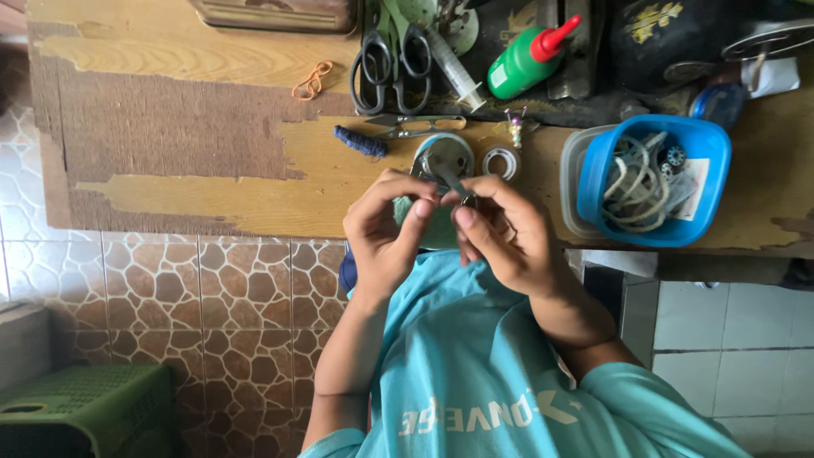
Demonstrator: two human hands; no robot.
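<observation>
A small, thin grey metal piece (449,180) sits pinched between the fingertips of both hands, tilted, its upper end poking out above them. It is held just above the tabletop edge, in front of a round metal tin; its lower part is hidden by the fingers.

I see a green plastic squeeze bottle with a red nozzle (527,58) lying tilted at the table's far edge, a pale rectangular label on its side. Right of it, a blue plastic tub (655,180) holds a small printed white card (695,176).
</observation>
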